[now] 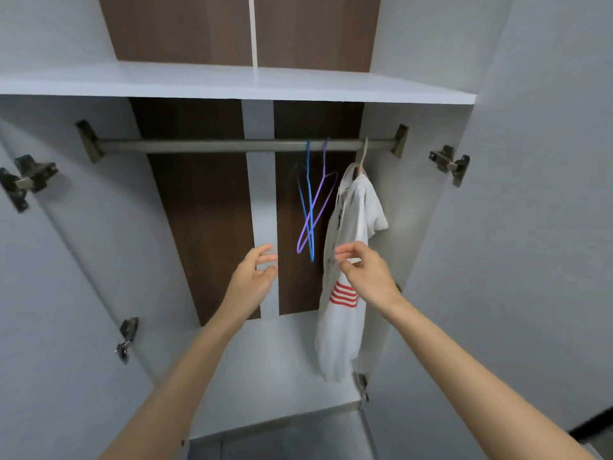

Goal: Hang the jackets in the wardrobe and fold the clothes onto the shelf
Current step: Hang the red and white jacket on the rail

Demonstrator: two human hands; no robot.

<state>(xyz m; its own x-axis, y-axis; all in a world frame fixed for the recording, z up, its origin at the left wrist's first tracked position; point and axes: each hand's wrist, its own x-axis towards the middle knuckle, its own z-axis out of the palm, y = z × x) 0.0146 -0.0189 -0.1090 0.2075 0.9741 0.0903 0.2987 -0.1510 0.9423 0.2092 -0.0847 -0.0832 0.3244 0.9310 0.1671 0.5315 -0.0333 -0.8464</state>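
Ahead, the open wardrobe (205, 227) fills the view, its brown back panel crossed by a pale upright strip. Its left door (49, 293) and right door (530, 194) are swung wide. A white shelf (232, 83) runs across the top, and just under it a metal rail (199, 145) spans from wall to wall. The white jacket (338, 327), with red stripes low on its front, hangs at the right end of the rail on a pale hanger (365, 154), close to the right wall. The left hand (255, 277) is released, fingers spread and relaxed, near the lower tips of two bare hangers. The right hand (368, 273) lies against the jacket's front with fingers curled; whether it pinches the cloth I cannot tell. The blue hanger (309, 194) and purple hanger (318, 207) hang crossed, left of the jacket. Metal hinges (449, 162) sit on the doors.
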